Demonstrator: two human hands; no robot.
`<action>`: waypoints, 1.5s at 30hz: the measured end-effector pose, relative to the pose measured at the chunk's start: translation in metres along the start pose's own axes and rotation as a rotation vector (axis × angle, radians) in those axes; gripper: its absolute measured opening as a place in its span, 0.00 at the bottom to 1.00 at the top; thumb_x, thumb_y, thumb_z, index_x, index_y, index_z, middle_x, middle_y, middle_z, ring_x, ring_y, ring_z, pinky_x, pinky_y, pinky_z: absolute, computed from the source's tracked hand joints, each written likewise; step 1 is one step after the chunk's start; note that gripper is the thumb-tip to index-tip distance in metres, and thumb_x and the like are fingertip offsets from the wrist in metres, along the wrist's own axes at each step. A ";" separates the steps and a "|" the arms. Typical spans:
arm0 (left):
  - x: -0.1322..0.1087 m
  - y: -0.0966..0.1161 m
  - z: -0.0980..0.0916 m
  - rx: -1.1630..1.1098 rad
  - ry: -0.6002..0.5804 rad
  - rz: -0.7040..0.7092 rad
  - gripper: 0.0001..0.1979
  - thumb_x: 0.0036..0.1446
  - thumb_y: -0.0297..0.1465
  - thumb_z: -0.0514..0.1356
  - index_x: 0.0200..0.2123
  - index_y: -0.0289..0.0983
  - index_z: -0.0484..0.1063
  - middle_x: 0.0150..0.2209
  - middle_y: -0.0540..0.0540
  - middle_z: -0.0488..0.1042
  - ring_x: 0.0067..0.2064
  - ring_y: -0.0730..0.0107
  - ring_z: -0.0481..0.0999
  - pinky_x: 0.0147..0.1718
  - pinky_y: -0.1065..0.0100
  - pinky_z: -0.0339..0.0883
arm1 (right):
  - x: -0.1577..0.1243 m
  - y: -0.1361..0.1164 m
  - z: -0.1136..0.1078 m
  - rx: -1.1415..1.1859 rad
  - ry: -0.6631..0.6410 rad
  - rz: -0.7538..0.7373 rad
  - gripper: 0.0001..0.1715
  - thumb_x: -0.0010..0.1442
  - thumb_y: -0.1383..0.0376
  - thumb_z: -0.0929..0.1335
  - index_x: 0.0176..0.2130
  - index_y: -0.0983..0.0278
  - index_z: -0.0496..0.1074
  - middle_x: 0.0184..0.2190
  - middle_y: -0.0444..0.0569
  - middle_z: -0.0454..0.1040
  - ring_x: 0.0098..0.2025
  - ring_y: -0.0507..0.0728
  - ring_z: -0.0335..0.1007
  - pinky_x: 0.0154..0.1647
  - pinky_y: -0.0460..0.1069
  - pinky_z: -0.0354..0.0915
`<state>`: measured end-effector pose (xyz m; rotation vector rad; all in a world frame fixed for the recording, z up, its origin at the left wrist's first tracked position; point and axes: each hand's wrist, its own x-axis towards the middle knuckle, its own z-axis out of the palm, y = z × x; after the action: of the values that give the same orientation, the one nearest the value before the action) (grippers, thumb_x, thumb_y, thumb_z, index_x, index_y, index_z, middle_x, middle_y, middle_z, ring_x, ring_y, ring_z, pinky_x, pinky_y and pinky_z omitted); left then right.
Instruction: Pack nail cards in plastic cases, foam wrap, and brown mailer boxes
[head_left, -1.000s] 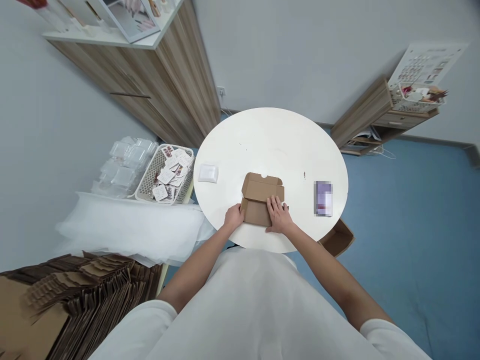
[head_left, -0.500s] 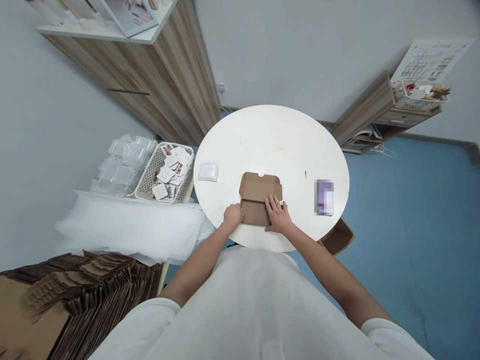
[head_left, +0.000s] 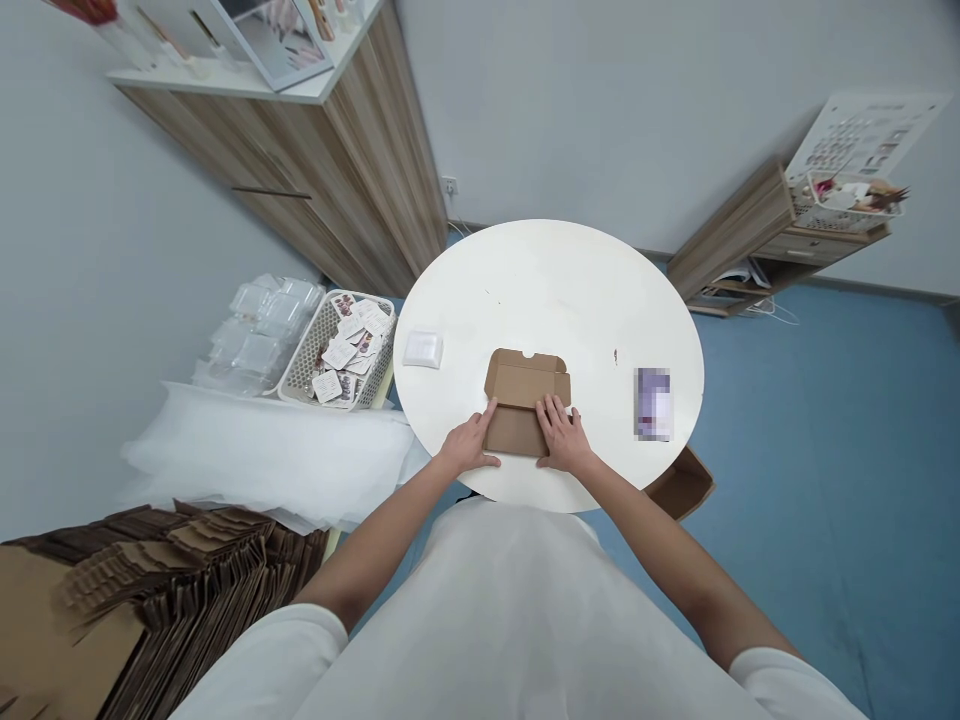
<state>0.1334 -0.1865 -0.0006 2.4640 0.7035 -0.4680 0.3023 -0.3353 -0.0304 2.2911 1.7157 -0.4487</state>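
Note:
A brown cardboard box lies on the white round table close to my body. Its flapped lid is folded back, away from me. My left hand rests along the box's left side, fingers stretched forward and thumb spread toward the front corner. At the right side lies my right hand, its fingers extended over the box's edge and its thumb apart near the front. Both hands touch the box without wrapping round it. The inside of the box shows bare cardboard.
A small white packet lies left on the table, a blurred purple item right. Left of the table are a basket of cards, clear plastic cases, white sheets and stacked flat cardboard. An open carton stands below right.
My left hand has gone from closed at the box's left edge to fingers stretched along that side with the thumb spread. My right hand stays on the right side. The view has shifted slightly.

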 end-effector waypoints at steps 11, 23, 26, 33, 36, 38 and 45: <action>0.026 0.007 0.000 0.013 -0.148 -0.049 0.63 0.34 0.42 0.68 0.61 0.45 0.23 0.49 0.39 0.63 0.45 0.52 0.71 0.36 0.65 0.63 | -0.019 0.006 -0.009 0.163 0.099 -0.002 0.67 0.39 0.41 0.67 0.63 0.69 0.34 0.64 0.61 0.31 0.64 0.68 0.18 0.59 0.67 0.30; 0.028 0.018 0.008 -0.006 -0.084 -0.074 0.62 0.32 0.44 0.68 0.62 0.44 0.27 0.48 0.37 0.64 0.43 0.51 0.71 0.35 0.64 0.63 | -0.059 0.026 0.018 1.342 0.115 0.725 0.51 0.47 0.50 0.65 0.62 0.63 0.41 0.56 0.56 0.58 0.46 0.58 0.65 0.42 0.50 0.64; 0.029 0.021 0.008 0.004 -0.080 -0.086 0.62 0.32 0.44 0.68 0.62 0.44 0.28 0.48 0.37 0.64 0.43 0.51 0.72 0.35 0.64 0.64 | -0.051 0.022 0.011 1.310 0.133 0.723 0.45 0.47 0.53 0.65 0.60 0.65 0.49 0.49 0.53 0.65 0.38 0.55 0.65 0.38 0.49 0.64; 0.029 0.023 0.010 0.008 -0.092 -0.098 0.63 0.32 0.45 0.67 0.62 0.43 0.27 0.48 0.38 0.64 0.43 0.50 0.71 0.35 0.63 0.64 | -0.033 0.015 0.001 1.120 0.119 0.573 0.31 0.48 0.50 0.65 0.48 0.63 0.63 0.40 0.49 0.68 0.34 0.53 0.64 0.35 0.48 0.61; 0.028 0.022 0.010 0.007 -0.095 -0.088 0.62 0.32 0.45 0.67 0.62 0.44 0.27 0.47 0.39 0.65 0.43 0.52 0.72 0.34 0.64 0.64 | -0.025 0.017 -0.001 1.037 0.043 0.614 0.21 0.53 0.53 0.61 0.42 0.62 0.63 0.35 0.47 0.70 0.33 0.54 0.66 0.31 0.47 0.60; 0.028 0.022 0.009 0.014 -0.099 -0.082 0.62 0.32 0.45 0.67 0.62 0.44 0.27 0.46 0.40 0.65 0.42 0.53 0.72 0.34 0.64 0.64 | -0.020 0.019 -0.003 0.919 -0.033 0.633 0.15 0.53 0.55 0.62 0.37 0.62 0.63 0.31 0.46 0.70 0.32 0.54 0.66 0.29 0.47 0.58; 0.027 0.024 0.008 0.041 -0.136 -0.095 0.63 0.32 0.47 0.67 0.61 0.44 0.25 0.45 0.40 0.67 0.41 0.53 0.72 0.33 0.65 0.63 | -0.009 0.021 -0.006 0.667 -0.156 0.663 0.06 0.53 0.60 0.62 0.29 0.61 0.61 0.27 0.47 0.69 0.30 0.56 0.67 0.23 0.46 0.54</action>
<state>0.1677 -0.1982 -0.0102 2.4169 0.7637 -0.6863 0.3202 -0.3469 -0.0211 2.9632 0.6929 -1.1215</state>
